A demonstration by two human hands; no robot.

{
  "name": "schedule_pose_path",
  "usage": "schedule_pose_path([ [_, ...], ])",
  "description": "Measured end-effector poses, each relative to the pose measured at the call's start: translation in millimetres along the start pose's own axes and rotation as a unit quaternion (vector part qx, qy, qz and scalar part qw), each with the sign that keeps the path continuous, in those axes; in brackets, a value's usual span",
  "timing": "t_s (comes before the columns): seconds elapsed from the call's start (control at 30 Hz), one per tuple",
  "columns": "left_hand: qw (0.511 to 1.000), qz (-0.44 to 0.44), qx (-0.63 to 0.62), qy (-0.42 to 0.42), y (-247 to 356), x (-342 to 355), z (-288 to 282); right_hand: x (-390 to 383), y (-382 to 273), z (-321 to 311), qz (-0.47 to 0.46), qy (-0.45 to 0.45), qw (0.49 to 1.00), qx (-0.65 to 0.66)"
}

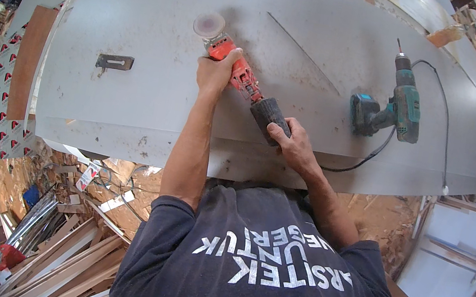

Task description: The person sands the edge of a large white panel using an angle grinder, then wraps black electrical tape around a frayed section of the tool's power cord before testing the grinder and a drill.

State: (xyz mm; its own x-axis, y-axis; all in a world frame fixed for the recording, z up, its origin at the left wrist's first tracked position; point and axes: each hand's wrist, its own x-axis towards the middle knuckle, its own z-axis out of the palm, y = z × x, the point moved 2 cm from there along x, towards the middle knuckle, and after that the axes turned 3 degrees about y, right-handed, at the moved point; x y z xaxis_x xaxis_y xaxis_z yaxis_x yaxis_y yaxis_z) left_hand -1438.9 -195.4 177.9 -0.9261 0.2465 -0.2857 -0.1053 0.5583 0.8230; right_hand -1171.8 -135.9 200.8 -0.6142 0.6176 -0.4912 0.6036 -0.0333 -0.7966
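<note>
A red angle grinder (243, 77) with a dark rear handle lies slantwise over the grey tabletop (152, 96). Its round disc (209, 25) points to the far left. My left hand (216, 72) is wrapped round the red body just behind the head. Around the black rear end, my right hand (294, 145) is closed, thumb on top. Right of the grinder, a teal and black cordless drill (406, 104) lies on its side, its bit pointing away from me. A thin dark rod or blade (303, 52) rests between the two tools.
At the left of the tabletop lies a small dark slotted metal piece (115, 62). A black cord (368, 158) runs from near my right hand past the drill. Brown board (30, 63) borders the left edge. Wood offcuts (65, 258) pile on the floor at the lower left.
</note>
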Motion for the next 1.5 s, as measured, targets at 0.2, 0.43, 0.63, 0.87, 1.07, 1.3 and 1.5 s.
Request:
schedule_pose_path([
  [0.2, 0.998, 0.012, -0.055, -0.008, -15.1, 4.7, 5.5, -15.2, 8.9, -12.5, -0.098, -0.072, 0.987, 0.103],
  [0.43, 0.989, 0.066, -0.123, 0.051, -17.6, -51.2, 4.1, -32.1, 19.2, -16.1, -0.187, 0.129, 0.974, -0.009],
  [0.63, 0.927, -0.123, -0.318, -0.159, -39.6, -141.0, 10.2, -34.4, 1.7, -19.8, -0.128, 0.138, 0.976, 0.105],
  [0.87, 0.857, -0.242, -0.414, -0.192, -38.8, -168.0, 41.2, -31.4, -6.5, -8.9, -0.156, 0.108, 0.975, 0.117],
  [1.07, 0.801, -0.285, -0.477, -0.224, -25.6, -157.4, 34.9, -32.4, -14.2, -7.8, -0.208, 0.113, 0.969, 0.077],
  [1.3, 0.793, -0.286, -0.481, -0.24, -19.1, -155.8, 31.2, -34.9, -19.4, -9.5, -0.346, 0.202, 0.91, -0.106],
  [1.5, 0.776, -0.282, -0.493, -0.273, -32.0, -147.3, 37.5, -42.2, -32.2, -11.8, -0.353, 0.214, 0.885, -0.216],
])
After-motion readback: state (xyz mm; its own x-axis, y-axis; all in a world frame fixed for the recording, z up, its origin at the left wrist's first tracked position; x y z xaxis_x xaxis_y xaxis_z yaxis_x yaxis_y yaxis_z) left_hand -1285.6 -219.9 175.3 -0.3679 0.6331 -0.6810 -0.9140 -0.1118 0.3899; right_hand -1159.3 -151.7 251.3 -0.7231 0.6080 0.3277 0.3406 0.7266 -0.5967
